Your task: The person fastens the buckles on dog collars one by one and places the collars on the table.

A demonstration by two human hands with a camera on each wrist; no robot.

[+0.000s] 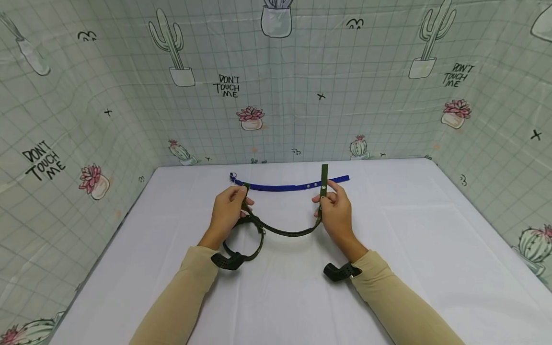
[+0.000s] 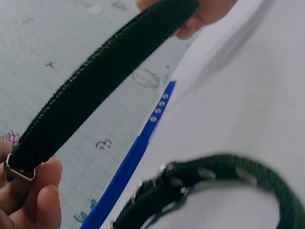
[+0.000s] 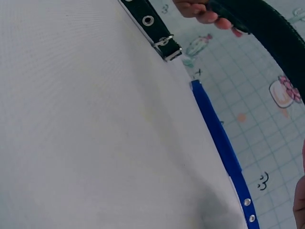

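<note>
Head view: here we have two hands up front, a green strap (image 1: pixel 290 234) slung between them, sagging in the middle, over the white table (image 1: pixel 409 230).
Left hand (image 1: pixel 227 206): thumb and fingers pinched tight, and what they have hold of is the strap's buckle end; the left wrist view shows us the metal buckle (image 2: pixel 23 175) right at the fingertips.
Right hand (image 1: pixel 337 213): closed in a pinch too, gripping the strap near its other end, the tip standing straight up above the fingers.
Green loop (image 2: pixel 226 164): a second one, folks, fastened into a ring on the table, beside and partly below the left hand, eyelets showing.
Blue strap (image 1: pixel 276 188): stretched out along the table's far side, behind both hands, and we see its metal eyelets near the right hand.
Wrists: we spot a black camera on the left (image 1: pixel 228 261), another on the right (image 1: pixel 338 272), both at the cuffs of tan sleeves (image 1: pixel 181 292).
Backdrop (image 1: pixel 297 72): pale grid cloth, cactus drawings, "DON'T TOUCH ME" lettering.
</note>
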